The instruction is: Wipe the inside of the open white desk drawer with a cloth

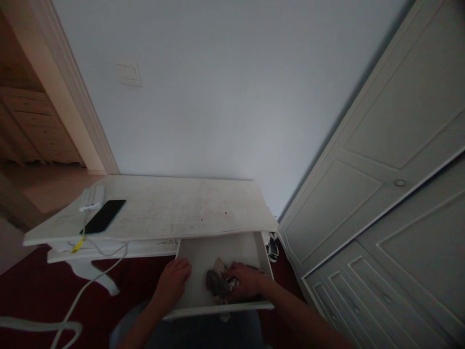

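A white desk [170,206] stands against the wall with its right-hand drawer [214,252] pulled out. My left hand [173,281] rests on the drawer's left side wall, fingers curled over its edge. Inside the drawer, my right hand [245,280] is closed around a small bundle of grey and patterned cloth [217,282]. The cloth looks like rolled socks, but it is too dim to be sure.
A black phone [105,215] and a white charger block [92,198] lie on the desk's left end, with a white cable [83,291] trailing to the dark red floor. A white wardrobe [385,213] stands at right. A doorway [32,145] opens at left.
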The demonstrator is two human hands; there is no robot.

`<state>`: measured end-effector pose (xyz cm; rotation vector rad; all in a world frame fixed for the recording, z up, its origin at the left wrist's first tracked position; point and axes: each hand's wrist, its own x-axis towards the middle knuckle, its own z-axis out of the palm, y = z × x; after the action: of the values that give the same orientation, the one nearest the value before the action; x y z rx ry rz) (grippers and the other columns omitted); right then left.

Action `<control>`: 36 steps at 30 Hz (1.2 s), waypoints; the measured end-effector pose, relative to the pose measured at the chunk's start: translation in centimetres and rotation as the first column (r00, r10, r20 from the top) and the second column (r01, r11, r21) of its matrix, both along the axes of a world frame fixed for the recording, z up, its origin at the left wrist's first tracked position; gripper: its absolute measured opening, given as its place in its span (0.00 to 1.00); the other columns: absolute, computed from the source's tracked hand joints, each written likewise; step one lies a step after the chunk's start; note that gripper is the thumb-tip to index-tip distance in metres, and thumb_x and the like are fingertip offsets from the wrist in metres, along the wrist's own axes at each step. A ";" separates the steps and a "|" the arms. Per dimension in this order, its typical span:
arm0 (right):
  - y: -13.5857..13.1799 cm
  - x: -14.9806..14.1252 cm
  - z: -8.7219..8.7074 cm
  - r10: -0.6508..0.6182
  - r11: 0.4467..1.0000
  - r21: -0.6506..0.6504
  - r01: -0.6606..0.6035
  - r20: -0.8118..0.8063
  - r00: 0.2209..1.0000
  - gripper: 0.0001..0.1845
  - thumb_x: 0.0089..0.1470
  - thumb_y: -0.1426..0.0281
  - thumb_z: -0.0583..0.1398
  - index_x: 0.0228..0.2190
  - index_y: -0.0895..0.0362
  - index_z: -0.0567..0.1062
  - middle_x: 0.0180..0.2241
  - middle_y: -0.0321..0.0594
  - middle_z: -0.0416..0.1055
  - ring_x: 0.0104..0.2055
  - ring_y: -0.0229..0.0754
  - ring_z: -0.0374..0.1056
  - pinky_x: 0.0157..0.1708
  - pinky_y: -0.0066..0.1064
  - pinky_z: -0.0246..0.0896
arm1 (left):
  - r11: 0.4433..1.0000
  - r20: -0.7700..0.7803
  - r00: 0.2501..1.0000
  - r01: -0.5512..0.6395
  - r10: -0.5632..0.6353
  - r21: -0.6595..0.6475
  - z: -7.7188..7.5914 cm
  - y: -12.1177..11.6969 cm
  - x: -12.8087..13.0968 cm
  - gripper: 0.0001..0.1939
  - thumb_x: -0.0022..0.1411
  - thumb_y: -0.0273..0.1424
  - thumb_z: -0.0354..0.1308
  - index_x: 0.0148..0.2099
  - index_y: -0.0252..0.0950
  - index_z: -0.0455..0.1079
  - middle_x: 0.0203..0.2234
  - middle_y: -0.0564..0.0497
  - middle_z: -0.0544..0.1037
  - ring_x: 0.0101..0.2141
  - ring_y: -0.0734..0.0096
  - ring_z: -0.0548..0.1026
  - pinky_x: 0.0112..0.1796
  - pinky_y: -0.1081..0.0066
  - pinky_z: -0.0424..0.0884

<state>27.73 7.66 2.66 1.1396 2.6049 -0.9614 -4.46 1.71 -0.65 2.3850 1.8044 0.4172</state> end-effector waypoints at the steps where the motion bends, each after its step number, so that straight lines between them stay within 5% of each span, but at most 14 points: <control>1: 0.0 0.2 0.1 0.010 1.000 0.012 -0.010 0.040 0.999 0.31 0.45 0.56 0.73 0.52 0.45 0.80 0.53 0.43 0.72 0.54 0.56 0.71 0.54 0.43 0.66 | 1.000 -0.008 1.000 -0.001 0.001 -0.004 0.0 0.0 0.0 0.17 0.69 0.19 0.48 0.40 0.39 0.76 0.43 0.47 0.80 0.49 0.61 0.74 0.54 0.60 0.65; 7: 0.8 1.3 0.0 -0.019 0.980 0.197 -0.023 0.212 0.977 0.39 0.36 0.67 0.74 0.53 0.45 0.79 0.59 0.49 0.68 0.58 0.66 0.67 0.48 0.50 0.70 | 1.000 -0.013 1.000 -0.007 0.007 -0.011 0.2 0.0 0.2 0.15 0.70 0.20 0.50 0.41 0.39 0.77 0.44 0.47 0.81 0.49 0.60 0.74 0.55 0.59 0.65; 11: 3.0 0.2 0.1 -0.286 0.920 0.311 0.241 0.109 0.952 0.37 0.38 0.70 0.71 0.54 0.49 0.78 0.60 0.51 0.69 0.58 0.64 0.68 0.51 0.48 0.69 | 0.998 -0.003 1.000 -0.021 0.021 -0.056 1.2 0.1 0.3 0.15 0.67 0.18 0.50 0.38 0.39 0.76 0.40 0.48 0.80 0.46 0.61 0.75 0.52 0.60 0.66; 14: 4.9 -2.0 0.0 -0.440 0.839 0.361 0.406 0.013 0.898 0.37 0.46 0.68 0.67 0.60 0.53 0.74 0.62 0.54 0.68 0.62 0.63 0.65 0.57 0.48 0.64 | 0.997 0.006 1.000 -0.022 0.023 -0.070 1.9 0.1 0.5 0.16 0.65 0.16 0.50 0.36 0.38 0.75 0.38 0.49 0.79 0.44 0.62 0.74 0.50 0.62 0.65; 19: 6.2 -8.9 -1.1 -0.526 0.766 0.397 0.505 -0.064 0.848 0.30 0.56 0.66 0.62 0.60 0.57 0.73 0.60 0.59 0.71 0.64 0.65 0.64 0.60 0.50 0.60 | 0.999 0.037 0.999 -0.023 0.025 -0.048 2.1 0.2 0.5 0.16 0.63 0.15 0.50 0.33 0.38 0.73 0.35 0.50 0.78 0.42 0.63 0.74 0.47 0.63 0.65; 24: 5.4 -16.7 -2.2 -0.385 0.829 0.387 0.405 -0.132 0.914 0.32 0.56 0.60 0.63 0.60 0.57 0.72 0.59 0.58 0.72 0.62 0.66 0.67 0.62 0.53 0.57 | 1.000 0.055 0.998 -0.007 0.008 -0.015 1.7 0.1 0.2 0.16 0.61 0.15 0.51 0.35 0.39 0.73 0.37 0.49 0.80 0.44 0.62 0.75 0.48 0.62 0.66; 27: 4.4 -18.3 -2.6 -0.198 0.888 0.387 0.248 -0.164 0.966 0.38 0.52 0.57 0.66 0.62 0.56 0.70 0.62 0.57 0.70 0.63 0.65 0.66 0.62 0.54 0.58 | 1.000 0.065 0.998 0.002 -0.002 0.003 1.2 0.0 0.1 0.15 0.61 0.16 0.51 0.34 0.40 0.73 0.37 0.49 0.80 0.44 0.62 0.75 0.48 0.62 0.67; 32: 3.1 -14.7 -3.3 0.096 0.917 0.397 -0.038 -0.127 0.987 0.49 0.43 0.49 0.72 0.61 0.59 0.69 0.62 0.60 0.68 0.61 0.67 0.65 0.61 0.56 0.59 | 0.999 0.069 0.998 -0.003 0.001 0.038 0.2 -0.1 0.0 0.15 0.62 0.16 0.52 0.33 0.40 0.73 0.37 0.50 0.80 0.42 0.64 0.75 0.48 0.63 0.68; 36: 3.2 -9.1 -2.7 0.069 0.922 0.387 -0.028 -0.093 0.993 0.41 0.47 0.49 0.71 0.58 0.55 0.72 0.61 0.55 0.69 0.62 0.64 0.64 0.61 0.52 0.59 | 0.995 0.087 0.996 -0.004 -0.004 0.096 0.1 -0.2 0.1 0.16 0.65 0.18 0.51 0.37 0.41 0.76 0.39 0.50 0.82 0.44 0.63 0.76 0.51 0.61 0.69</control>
<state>18.62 10.90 -0.03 1.1192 2.9831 -0.5208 -4.36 1.55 -0.57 2.3883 1.7856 0.6119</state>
